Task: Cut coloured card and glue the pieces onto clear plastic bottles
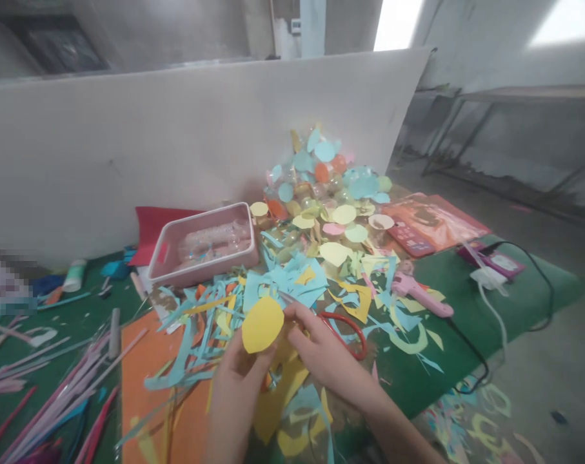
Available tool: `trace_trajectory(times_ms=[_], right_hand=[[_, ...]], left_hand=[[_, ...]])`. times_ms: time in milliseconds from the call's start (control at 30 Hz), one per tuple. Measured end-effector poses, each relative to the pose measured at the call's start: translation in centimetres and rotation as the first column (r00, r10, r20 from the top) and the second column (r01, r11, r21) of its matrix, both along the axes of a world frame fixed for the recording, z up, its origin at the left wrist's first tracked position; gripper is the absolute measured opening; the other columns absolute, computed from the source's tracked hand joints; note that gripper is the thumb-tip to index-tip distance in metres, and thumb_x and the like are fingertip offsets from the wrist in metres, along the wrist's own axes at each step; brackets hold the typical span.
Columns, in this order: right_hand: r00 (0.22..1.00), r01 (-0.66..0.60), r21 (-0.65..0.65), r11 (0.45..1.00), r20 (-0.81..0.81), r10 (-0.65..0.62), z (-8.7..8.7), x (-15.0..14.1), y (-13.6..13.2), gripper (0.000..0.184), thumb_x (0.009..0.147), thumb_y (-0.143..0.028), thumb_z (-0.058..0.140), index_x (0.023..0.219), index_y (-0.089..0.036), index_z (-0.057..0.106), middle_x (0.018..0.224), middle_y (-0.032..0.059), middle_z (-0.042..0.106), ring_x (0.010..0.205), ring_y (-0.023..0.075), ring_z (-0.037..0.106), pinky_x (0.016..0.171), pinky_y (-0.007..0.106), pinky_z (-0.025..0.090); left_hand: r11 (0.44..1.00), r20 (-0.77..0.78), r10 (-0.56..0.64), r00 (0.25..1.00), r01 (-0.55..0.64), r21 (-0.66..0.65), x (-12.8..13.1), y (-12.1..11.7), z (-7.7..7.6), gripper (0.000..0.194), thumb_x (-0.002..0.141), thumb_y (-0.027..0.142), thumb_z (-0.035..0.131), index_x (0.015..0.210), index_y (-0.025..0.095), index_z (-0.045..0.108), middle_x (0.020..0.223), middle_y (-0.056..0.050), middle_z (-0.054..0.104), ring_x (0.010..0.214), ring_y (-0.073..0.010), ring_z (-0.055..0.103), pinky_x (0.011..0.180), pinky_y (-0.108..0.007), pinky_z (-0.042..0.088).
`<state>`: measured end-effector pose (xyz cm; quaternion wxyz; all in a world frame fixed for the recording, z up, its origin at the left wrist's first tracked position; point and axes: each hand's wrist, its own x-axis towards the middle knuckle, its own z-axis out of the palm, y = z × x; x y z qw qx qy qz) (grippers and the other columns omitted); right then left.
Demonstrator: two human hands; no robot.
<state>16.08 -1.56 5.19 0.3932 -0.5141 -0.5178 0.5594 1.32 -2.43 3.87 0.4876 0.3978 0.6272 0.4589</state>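
Observation:
A yellow paper oval [262,324] is pinched in my left hand [238,374], its flat face toward me. My right hand [321,351] is closed, with its fingertips at the oval's right edge; what lies between them, if anything, is hidden. Beside that hand are red-handled scissors [362,338], partly covered by it. Below both hands, a larger yellow paper piece [277,412] lies among cut strips. Light blue paper scraps [292,280] are heaped just beyond the oval.
A pink bin [205,274] holds clear plastic bottles. Behind the scraps rises a pile of bottles with coloured paper discs [324,151] against a white board [176,142]. At right lie a pink glue gun [425,296], its cord and a power strip [500,261]. Long strips [74,380] cover the left.

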Motion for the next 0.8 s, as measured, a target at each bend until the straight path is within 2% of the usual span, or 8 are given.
trace_trajectory(times_ms=[200,367,567,667,800], right_hand=[[0.998,0.031,0.049,0.998,-0.064,-0.027,0.0,1.1,-0.6,0.020,0.085,-0.018,0.044,0.098,-0.023,0.058,0.094,0.0001,0.059,0.092,0.0175,0.054,0.081,0.028,0.044],[0.997,-0.078,0.043,0.996,-0.013,0.078,0.0,2.9,-0.4,0.013,0.087,-0.024,0.042,0.092,-0.022,0.054,0.096,0.0010,0.056,0.095,0.0181,0.052,0.085,0.030,0.042],[0.976,-0.218,0.053,0.974,-0.010,0.219,0.8,4.6,-0.1,0.009,0.084,-0.021,0.041,0.086,-0.022,0.050,0.084,-0.0001,0.054,0.086,0.0179,0.051,0.078,0.029,0.042],[0.966,-0.248,0.043,0.968,-0.062,0.250,0.8,4.7,-0.3,0.007,0.084,-0.024,0.042,0.081,-0.023,0.048,0.079,-0.0019,0.052,0.077,0.0160,0.050,0.072,0.027,0.041],[0.966,-0.241,0.022,0.970,-0.088,0.242,-0.3,4.3,-0.5,0.014,0.085,-0.033,0.047,0.078,-0.022,0.048,0.074,-0.0029,0.049,0.071,0.0145,0.047,0.068,0.025,0.040]], left_hand=[[1.000,0.022,-0.022,1.000,0.022,-0.006,1.1,0.0,0.3,0.068,0.058,0.055,0.080,0.114,0.018,0.067,0.113,-0.011,0.073,0.102,-0.0279,0.067,0.079,-0.030,0.054],[0.994,0.062,0.084,0.995,-0.087,0.058,3.9,-1.5,0.5,0.060,0.062,0.053,0.078,0.111,0.021,0.068,0.118,-0.010,0.071,0.110,-0.0283,0.065,0.088,-0.032,0.053],[0.971,0.112,0.239,0.965,-0.239,-0.013,6.0,-3.2,0.5,0.044,0.058,0.055,0.080,0.079,0.019,0.068,0.091,-0.009,0.076,0.095,-0.0292,0.070,0.079,-0.033,0.057],[0.964,0.141,0.265,0.954,-0.264,-0.030,6.5,-4.1,1.2,0.044,0.058,0.055,0.081,0.080,0.018,0.070,0.088,-0.009,0.076,0.094,-0.0298,0.070,0.078,-0.033,0.057],[0.958,0.191,0.284,0.940,-0.287,-0.014,6.9,-4.9,1.4,0.046,0.062,0.055,0.079,0.088,0.017,0.072,0.093,-0.009,0.076,0.098,-0.0291,0.069,0.084,-0.034,0.055]])
